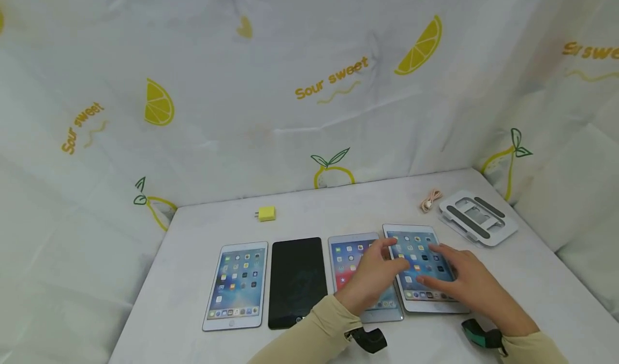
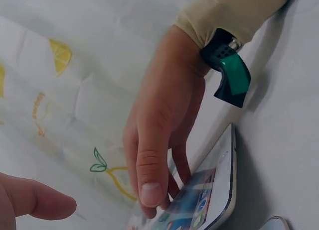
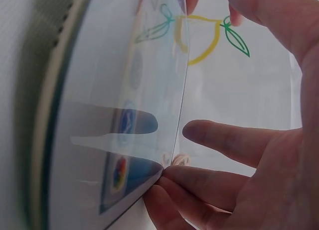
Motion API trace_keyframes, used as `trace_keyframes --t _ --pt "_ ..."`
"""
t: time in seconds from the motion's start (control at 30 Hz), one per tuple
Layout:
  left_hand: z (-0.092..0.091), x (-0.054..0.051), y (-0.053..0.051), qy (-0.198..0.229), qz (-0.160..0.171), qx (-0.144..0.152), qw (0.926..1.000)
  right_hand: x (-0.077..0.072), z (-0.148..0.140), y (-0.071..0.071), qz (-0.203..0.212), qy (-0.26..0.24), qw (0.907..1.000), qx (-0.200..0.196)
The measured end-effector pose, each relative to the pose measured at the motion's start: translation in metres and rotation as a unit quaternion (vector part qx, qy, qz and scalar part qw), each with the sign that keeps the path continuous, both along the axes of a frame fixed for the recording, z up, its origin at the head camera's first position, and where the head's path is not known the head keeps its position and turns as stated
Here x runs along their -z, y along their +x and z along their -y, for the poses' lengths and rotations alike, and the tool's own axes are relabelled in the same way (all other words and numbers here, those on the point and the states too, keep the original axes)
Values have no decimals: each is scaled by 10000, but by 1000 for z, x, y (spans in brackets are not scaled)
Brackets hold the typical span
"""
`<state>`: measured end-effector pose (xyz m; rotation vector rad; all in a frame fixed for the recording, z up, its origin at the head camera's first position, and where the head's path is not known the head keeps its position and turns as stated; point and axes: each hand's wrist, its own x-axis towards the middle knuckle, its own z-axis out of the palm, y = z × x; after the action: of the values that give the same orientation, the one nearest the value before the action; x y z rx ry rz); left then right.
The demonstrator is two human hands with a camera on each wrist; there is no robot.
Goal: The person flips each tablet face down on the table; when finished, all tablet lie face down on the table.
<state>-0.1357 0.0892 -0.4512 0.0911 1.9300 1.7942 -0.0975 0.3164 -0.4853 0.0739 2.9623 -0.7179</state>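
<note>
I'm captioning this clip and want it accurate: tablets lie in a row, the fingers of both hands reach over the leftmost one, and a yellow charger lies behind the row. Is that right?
Not quite: the fingers of the left hand and right hand reach over the rightmost tablet, as the head view shows. The rest stands.

white table (image 1: pixel 169 288) with four tablets (image 1: pixel 297 278), yellow plug (image 1: pixel 266 213), coiled cable (image 1: pixel 430 199), folded stand (image 1: pixel 468 222)
</note>
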Motion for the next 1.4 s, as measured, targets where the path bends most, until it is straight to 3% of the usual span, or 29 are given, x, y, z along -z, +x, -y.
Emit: trace_keyframes --t 0.13,0.37,0.67,1.0,1.17,1.4 --pt "0 -2 -2 48 53 -120 9999 1 1 1 13 -17 10000 -11" --pt "-1 0 -5 552 132 -115 9983 -4 3 1 149 -33 9999 -60" --pt "4 -10 -9 362 -83 -221 9991 -19 13 -11 418 -115 9988 -248" --pt "12 -18 -14 415 185 -171 9988 -34 19 -23 940 -422 9946 -155" --pt "18 -18 -18 603 359 -96 9975 -41 26 -26 976 -616 9930 -259" --pt "26 -18 -19 736 258 27 9970 -43 36 -30 975 -772 9916 -362"
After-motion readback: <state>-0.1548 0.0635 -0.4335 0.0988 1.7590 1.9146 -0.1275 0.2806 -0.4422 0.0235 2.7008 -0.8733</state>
